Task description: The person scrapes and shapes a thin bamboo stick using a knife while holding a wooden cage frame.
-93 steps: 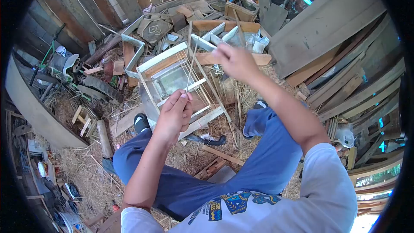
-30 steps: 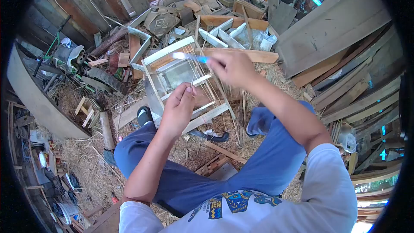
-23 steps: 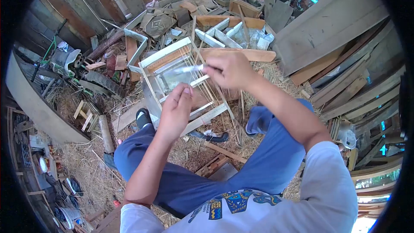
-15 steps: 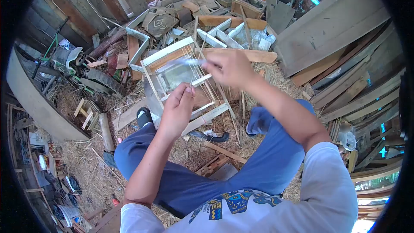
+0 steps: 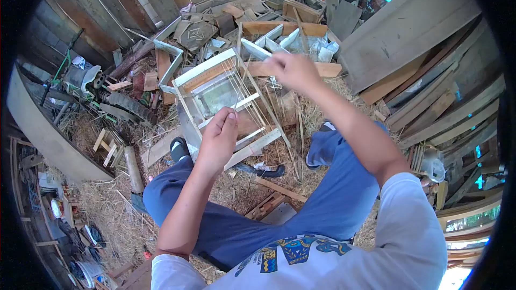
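Pinched between the thumb and fingers of my left hand (image 5: 221, 131) is a thin stick (image 5: 237, 96), pointing up and away from me. My right hand (image 5: 294, 72) is raised to the right of it and closed; motion blurs its fingers, and what they hold cannot be made out in this frame. Beyond and below the hands, a wooden frame (image 5: 206, 70) with pale rails leans over the straw floor between my feet. Several thin sticks (image 5: 257, 113) lie lengthwise across its right side.
White-painted boards (image 5: 257, 49) and scrap wood lie behind the frame. Large panels (image 5: 408, 32) lean at the right. A machine with a tyre (image 5: 129, 106) stands at the left, near a curved board (image 5: 45, 134). A small wooden piece (image 5: 279, 189) lies between my legs.
My right hand has moved up and right, away from the stick. The blurred blade-like tool seen in it earlier no longer shows. My left hand keeps its pinch, almost in place.
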`<state>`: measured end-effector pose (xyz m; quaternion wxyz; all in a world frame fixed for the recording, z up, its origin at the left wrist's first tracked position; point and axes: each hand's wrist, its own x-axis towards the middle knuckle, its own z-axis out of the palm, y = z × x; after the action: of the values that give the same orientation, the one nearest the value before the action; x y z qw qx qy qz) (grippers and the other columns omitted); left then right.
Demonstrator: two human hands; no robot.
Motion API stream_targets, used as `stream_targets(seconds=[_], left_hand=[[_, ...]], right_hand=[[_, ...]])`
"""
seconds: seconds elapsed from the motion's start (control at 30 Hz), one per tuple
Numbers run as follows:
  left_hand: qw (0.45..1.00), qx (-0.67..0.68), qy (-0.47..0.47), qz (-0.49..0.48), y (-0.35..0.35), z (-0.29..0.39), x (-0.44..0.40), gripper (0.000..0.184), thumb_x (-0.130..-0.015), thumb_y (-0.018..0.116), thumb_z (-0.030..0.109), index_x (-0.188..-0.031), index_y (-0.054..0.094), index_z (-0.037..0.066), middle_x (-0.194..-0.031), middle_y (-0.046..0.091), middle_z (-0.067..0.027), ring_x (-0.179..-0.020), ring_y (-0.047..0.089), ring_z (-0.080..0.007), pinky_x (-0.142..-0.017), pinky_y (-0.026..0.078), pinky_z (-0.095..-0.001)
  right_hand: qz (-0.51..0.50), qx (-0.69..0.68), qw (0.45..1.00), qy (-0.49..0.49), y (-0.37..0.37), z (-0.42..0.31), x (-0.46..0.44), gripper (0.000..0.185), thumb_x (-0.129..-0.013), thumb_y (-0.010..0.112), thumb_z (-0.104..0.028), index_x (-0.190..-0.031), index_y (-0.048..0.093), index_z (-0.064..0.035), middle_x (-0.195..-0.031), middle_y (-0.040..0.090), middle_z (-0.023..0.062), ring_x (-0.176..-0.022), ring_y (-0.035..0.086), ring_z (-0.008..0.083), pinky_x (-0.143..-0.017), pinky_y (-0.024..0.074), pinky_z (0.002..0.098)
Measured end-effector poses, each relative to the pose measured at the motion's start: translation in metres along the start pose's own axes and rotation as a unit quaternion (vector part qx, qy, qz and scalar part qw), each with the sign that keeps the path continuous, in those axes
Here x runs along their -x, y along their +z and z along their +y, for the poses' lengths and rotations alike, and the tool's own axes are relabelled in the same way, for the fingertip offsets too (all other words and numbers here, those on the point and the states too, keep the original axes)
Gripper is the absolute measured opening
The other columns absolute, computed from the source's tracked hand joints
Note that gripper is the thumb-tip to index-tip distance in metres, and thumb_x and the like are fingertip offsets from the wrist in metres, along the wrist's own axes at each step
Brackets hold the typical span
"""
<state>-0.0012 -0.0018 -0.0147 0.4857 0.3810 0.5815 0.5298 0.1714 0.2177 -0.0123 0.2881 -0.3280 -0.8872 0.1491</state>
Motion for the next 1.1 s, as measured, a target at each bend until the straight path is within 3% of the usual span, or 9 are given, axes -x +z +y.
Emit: stream_targets(seconds=[0.03,0.1,0.4,0.5,0.67,0.77,0.8,0.87,1.1], left_hand=[[1.000,-0.006,0.000,0.021,-0.001,-0.003,-0.004,0.024,-0.116,0.045,0.026,-0.101,0.057,0.012,-0.067,0.036,0.0111,-0.054,0.032,-0.0005,-0.047,0.022,-0.0232],[1.000,-0.017,0.001,0.020,-0.009,-0.012,-0.011,0.024,-0.116,0.046,0.026,-0.101,0.057,0.012,-0.068,0.037,0.0111,-0.055,0.033,-0.0003,-0.047,0.022,-0.0232],[0.999,-0.012,0.051,0.013,0.000,-0.015,-0.011,0.019,-0.115,0.048,0.021,-0.103,0.059,0.011,-0.075,0.041,0.0112,-0.060,0.033,0.0011,-0.050,0.024,-0.0223],[1.000,0.002,-0.013,0.001,-0.001,-0.002,-0.001,0.018,-0.115,0.047,0.019,-0.105,0.059,0.010,-0.076,0.041,0.0109,-0.061,0.034,0.0015,-0.051,0.025,-0.0217],[0.999,0.011,0.049,-0.003,-0.004,-0.004,-0.003,0.018,-0.116,0.048,0.021,-0.106,0.059,0.010,-0.072,0.042,0.0108,-0.058,0.034,0.0013,-0.049,0.025,-0.0217],[1.000,0.023,0.010,-0.013,-0.004,0.000,-0.001,0.017,-0.116,0.048,0.020,-0.107,0.059,0.009,-0.076,0.043,0.0108,-0.062,0.034,0.0020,-0.052,0.025,-0.0210],[1.000,0.025,0.013,-0.012,-0.004,0.003,-0.001,0.017,-0.116,0.048,0.020,-0.107,0.059,0.009,-0.076,0.043,0.0108,-0.062,0.034,0.0020,-0.052,0.025,-0.0210],[1.000,-0.013,0.019,0.006,-0.004,0.005,0.002,0.016,-0.113,0.048,0.014,-0.103,0.058,0.006,-0.081,0.044,0.0075,-0.072,0.038,-0.0016,-0.062,0.034,-0.0237],[0.999,-0.031,0.042,0.003,-0.003,0.002,0.001,0.018,-0.115,0.047,0.017,-0.106,0.059,0.007,-0.082,0.044,0.0103,-0.069,0.035,0.0013,-0.058,0.027,-0.0197]], right_hand=[[-0.037,0.009,0.988,0.148,-0.004,0.017,-0.012,0.036,-0.102,0.061,-0.042,-0.089,0.070,-0.0103,-0.083,0.073,0.0158,-0.077,0.071,0.0397,-0.066,0.0543,0.0483],[-0.020,0.020,0.988,0.155,-0.007,0.027,-0.018,0.037,-0.104,0.060,-0.044,-0.093,0.072,-0.0105,-0.080,0.072,0.0147,-0.077,0.071,0.0391,-0.067,0.0534,0.0500],[-0.079,-0.019,0.990,-0.111,0.004,-0.055,0.031,0.028,-0.100,0.064,-0.039,-0.087,0.068,-0.0144,-0.072,0.068,0.0121,-0.066,0.068,0.0379,-0.058,0.0525,0.0505],[-0.003,-0.025,0.999,-0.045,0.005,-0.030,0.009,0.027,-0.099,0.066,-0.039,-0.085,0.067,-0.0153,-0.071,0.067,0.0116,-0.065,0.068,0.0381,-0.057,0.0522,0.0505],[0.024,-0.033,0.991,-0.124,0.009,-0.037,0.019,0.025,-0.097,0.068,-0.037,-0.085,0.067,-0.0154,-0.068,0.066,0.0116,-0.065,0.068,0.0374,-0.057,0.0525,0.0503],[-0.027,-0.006,0.999,-0.027,0.005,-0.029,0.007,0.022,-0.097,0.069,-0.036,-0.086,0.069,-0.0173,-0.072,0.069,0.0109,-0.067,0.070,0.0362,-0.059,0.0536,0.0494],[-0.009,-0.064,0.990,-0.125,0.006,-0.036,0.014,0.021,-0.097,0.068,-0.035,-0.086,0.070,-0.0168,-0.073,0.069,0.0109,-0.069,0.071,0.0365,-0.060,0.0542,0.0493],[-0.041,-0.028,0.992,-0.117,0.004,-0.046,0.021,0.022,-0.097,0.067,-0.035,-0.086,0.070,-0.0165,-0.075,0.070,0.0108,-0.070,0.071,0.0361,-0.061,0.0544,0.0490],[-0.051,-0.070,0.991,-0.103,0.000,-0.049,0.022,0.022,-0.095,0.069,-0.035,-0.085,0.070,-0.0155,-0.072,0.069,0.0110,-0.069,0.070,0.0356,-0.061,0.0540,0.0487]])
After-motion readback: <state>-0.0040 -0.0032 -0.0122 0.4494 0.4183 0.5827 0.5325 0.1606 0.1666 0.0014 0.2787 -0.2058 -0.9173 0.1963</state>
